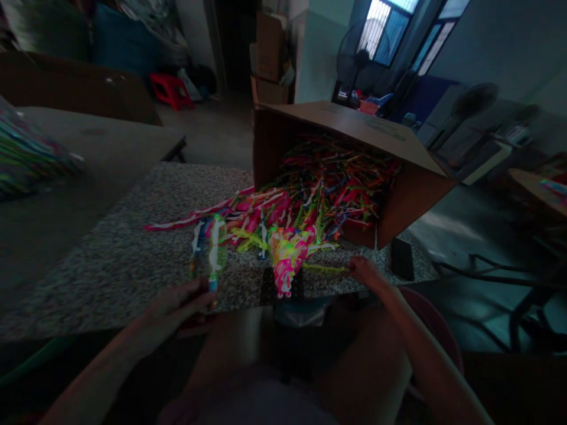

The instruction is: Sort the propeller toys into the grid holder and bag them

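Observation:
My left hand (188, 300), at the front edge of the speckled stone table (133, 254), is closed around the lower end of a long yellow-green and white plastic strip (216, 248). A darker blue strip (197, 245) stands beside it, perhaps also in that hand. To the right, my right hand (365, 273) pinches one end of a thin yellow strip (325, 268), whose other end reaches the pile. Between my hands lies a bright pink and yellow cluster of strips (286, 260). The exact kind of these pieces is too blurred to tell.
A cardboard box (398, 203) lies on its side, with many coloured strips (332, 183) spilling out. A dark phone-like slab (401, 258) rests right of it. Left are another table (110, 139) and a bagged bundle (31, 153). A red stool (172, 91) stands behind.

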A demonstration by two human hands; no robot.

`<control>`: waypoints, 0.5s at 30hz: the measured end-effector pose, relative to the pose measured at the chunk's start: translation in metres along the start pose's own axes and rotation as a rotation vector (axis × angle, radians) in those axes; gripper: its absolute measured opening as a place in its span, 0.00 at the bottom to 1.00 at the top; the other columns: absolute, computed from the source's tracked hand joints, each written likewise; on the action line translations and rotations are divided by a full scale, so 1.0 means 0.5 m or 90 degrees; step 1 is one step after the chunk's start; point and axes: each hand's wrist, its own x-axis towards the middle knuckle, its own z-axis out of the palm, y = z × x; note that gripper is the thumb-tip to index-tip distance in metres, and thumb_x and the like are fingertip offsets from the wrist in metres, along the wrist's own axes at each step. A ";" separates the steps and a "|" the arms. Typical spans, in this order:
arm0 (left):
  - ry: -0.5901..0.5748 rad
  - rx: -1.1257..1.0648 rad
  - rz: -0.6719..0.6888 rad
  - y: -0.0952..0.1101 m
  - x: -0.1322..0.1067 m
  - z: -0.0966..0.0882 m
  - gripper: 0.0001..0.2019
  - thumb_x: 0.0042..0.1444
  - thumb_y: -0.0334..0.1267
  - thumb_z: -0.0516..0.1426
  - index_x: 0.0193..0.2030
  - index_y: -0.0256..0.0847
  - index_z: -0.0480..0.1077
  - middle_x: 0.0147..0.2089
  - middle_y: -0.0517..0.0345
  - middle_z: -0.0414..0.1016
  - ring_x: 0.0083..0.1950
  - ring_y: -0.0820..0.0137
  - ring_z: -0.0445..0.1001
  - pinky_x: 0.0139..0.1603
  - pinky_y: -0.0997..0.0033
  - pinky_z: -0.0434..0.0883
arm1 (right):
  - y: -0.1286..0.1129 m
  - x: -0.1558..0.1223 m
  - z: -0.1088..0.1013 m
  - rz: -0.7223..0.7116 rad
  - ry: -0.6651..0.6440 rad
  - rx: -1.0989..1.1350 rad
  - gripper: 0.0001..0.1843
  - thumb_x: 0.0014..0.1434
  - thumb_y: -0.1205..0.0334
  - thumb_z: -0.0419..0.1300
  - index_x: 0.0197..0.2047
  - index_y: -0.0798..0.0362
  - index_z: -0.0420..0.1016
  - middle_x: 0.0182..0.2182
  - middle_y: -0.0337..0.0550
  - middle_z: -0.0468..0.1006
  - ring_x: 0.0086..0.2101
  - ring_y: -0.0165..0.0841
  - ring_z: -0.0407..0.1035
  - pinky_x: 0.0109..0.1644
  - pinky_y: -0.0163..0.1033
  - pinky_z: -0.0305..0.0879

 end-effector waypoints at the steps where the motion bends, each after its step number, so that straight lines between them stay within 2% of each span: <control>1: -0.030 -0.060 0.028 0.009 0.016 0.025 0.23 0.47 0.60 0.56 0.37 0.41 0.69 0.28 0.60 0.74 0.31 0.67 0.74 0.32 0.68 0.73 | 0.002 -0.006 -0.003 0.001 -0.002 0.003 0.06 0.50 0.74 0.59 0.30 0.54 0.70 0.28 0.40 0.74 0.32 0.32 0.70 0.39 0.35 0.63; 3: -0.042 -0.130 0.113 0.022 0.062 0.079 0.22 0.47 0.59 0.56 0.36 0.40 0.67 0.30 0.59 0.74 0.33 0.66 0.74 0.35 0.67 0.73 | -0.004 -0.025 -0.007 0.017 0.013 0.082 0.06 0.51 0.72 0.58 0.34 0.54 0.69 0.26 0.37 0.73 0.28 0.30 0.69 0.35 0.35 0.64; 4: -0.014 -0.127 0.158 0.026 0.087 0.105 0.21 0.48 0.58 0.55 0.35 0.40 0.67 0.31 0.58 0.74 0.33 0.66 0.73 0.35 0.67 0.73 | -0.014 -0.037 -0.004 0.033 0.021 0.171 0.08 0.52 0.69 0.58 0.38 0.53 0.68 0.26 0.36 0.73 0.26 0.29 0.69 0.32 0.35 0.65; 6: 0.029 -0.067 0.220 0.032 0.133 0.150 0.18 0.52 0.55 0.53 0.33 0.40 0.66 0.29 0.57 0.73 0.33 0.66 0.73 0.36 0.67 0.72 | -0.049 -0.056 0.009 0.065 0.027 0.414 0.16 0.53 0.60 0.58 0.46 0.52 0.65 0.28 0.36 0.73 0.23 0.28 0.68 0.29 0.36 0.67; 8: 0.046 0.016 0.256 0.033 0.164 0.181 0.16 0.54 0.51 0.50 0.33 0.40 0.67 0.29 0.57 0.73 0.33 0.66 0.72 0.37 0.67 0.70 | -0.097 -0.064 0.032 0.079 0.018 0.630 0.21 0.53 0.52 0.58 0.48 0.51 0.64 0.32 0.37 0.73 0.25 0.30 0.72 0.31 0.38 0.71; 11: 0.033 0.111 0.306 0.028 0.182 0.199 0.13 0.55 0.47 0.49 0.35 0.41 0.68 0.32 0.55 0.75 0.35 0.65 0.73 0.39 0.67 0.69 | -0.171 -0.051 0.066 0.078 0.010 0.779 0.20 0.49 0.48 0.60 0.42 0.50 0.65 0.38 0.41 0.73 0.34 0.35 0.76 0.36 0.40 0.74; 13: 0.043 0.141 0.318 0.022 0.184 0.199 0.13 0.55 0.46 0.48 0.35 0.41 0.68 0.34 0.53 0.75 0.37 0.64 0.73 0.41 0.67 0.69 | -0.206 -0.033 0.082 0.093 0.011 0.796 0.20 0.48 0.46 0.62 0.38 0.50 0.64 0.38 0.41 0.74 0.34 0.36 0.77 0.32 0.38 0.73; 15: 0.055 0.154 0.307 0.016 0.180 0.199 0.12 0.56 0.46 0.48 0.34 0.42 0.67 0.32 0.54 0.74 0.36 0.64 0.73 0.40 0.67 0.68 | -0.229 -0.013 0.093 0.116 0.029 0.787 0.21 0.46 0.45 0.63 0.36 0.50 0.64 0.35 0.41 0.75 0.30 0.36 0.76 0.25 0.35 0.70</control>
